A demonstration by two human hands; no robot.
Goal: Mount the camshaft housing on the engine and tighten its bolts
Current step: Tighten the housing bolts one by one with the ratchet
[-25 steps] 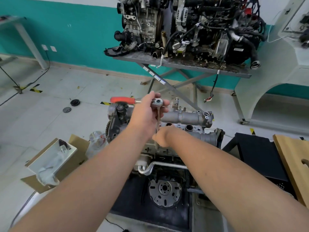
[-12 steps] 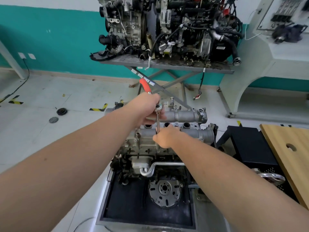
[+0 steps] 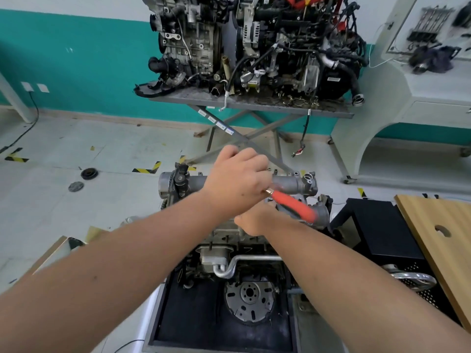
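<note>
The grey camshaft housing (image 3: 293,183) lies across the top of the engine (image 3: 229,233) in the middle of the head view. My left hand (image 3: 237,179) grips the head of a ratchet wrench over the housing. The wrench's red handle (image 3: 293,203) sticks out to the lower right, blurred. Just below it, my right hand (image 3: 254,221) is curled around the wrench's extension bar, which is hidden by both hands. The bolt under the tool cannot be seen.
The engine stands in a black tray (image 3: 204,314) on the floor. Behind it, a second engine (image 3: 254,47) sits on a grey scissor table (image 3: 254,104). A wooden board (image 3: 446,240) and black crate (image 3: 382,225) lie at right, a cardboard box (image 3: 63,248) at left.
The red handle has swung round clockwise, from pointing left, through far-left, to pointing lower right. My left hand turned with it. My right hand stayed low on the tool.
</note>
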